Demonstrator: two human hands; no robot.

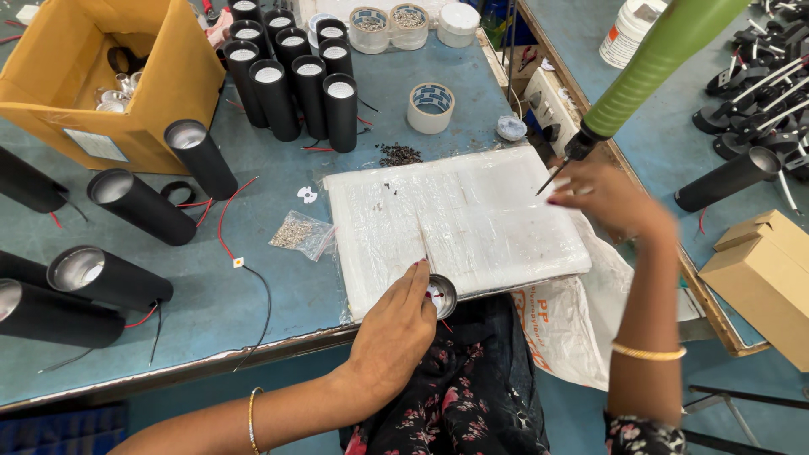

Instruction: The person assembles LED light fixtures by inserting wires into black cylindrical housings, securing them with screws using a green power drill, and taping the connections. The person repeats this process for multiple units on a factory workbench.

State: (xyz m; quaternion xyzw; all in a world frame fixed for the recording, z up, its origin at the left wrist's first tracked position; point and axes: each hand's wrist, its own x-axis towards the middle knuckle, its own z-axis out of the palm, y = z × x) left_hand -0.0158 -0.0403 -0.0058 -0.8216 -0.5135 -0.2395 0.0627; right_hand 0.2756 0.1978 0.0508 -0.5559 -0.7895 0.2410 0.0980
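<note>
Head view looks down on a blue-green worktable [278, 295] with a white plastic-wrapped pad [472, 219] lying near its front edge. The left hand [396, 329] rests at the pad's front edge, its fingers curled around a small round silver metal reflector cup [442, 296] that sits half over that edge; thumb and fingertips pinch the cup's rim. The right hand [602, 198] hovers at the pad's right edge, blurred, fingers gathered near the dark bit of a green-handled electric screwdriver [657, 59] that hangs down slantwise from above; whether the fingers actually grip the bit or something tiny I cannot tell. Just left of the pad lies a small clear plastic bag of screws [299, 234]. Beyond the pad's far edge sit a little heap of dark screws [399, 154] and a roll of tape [431, 107]. Farther back, upright black cylindrical lamp housings [291, 80] stand in a cluster, while more black housings [109, 278] with red and black wires lie on their sides well left of the pad. An open brown cardboard box [101, 76] stands at the far left.
</note>
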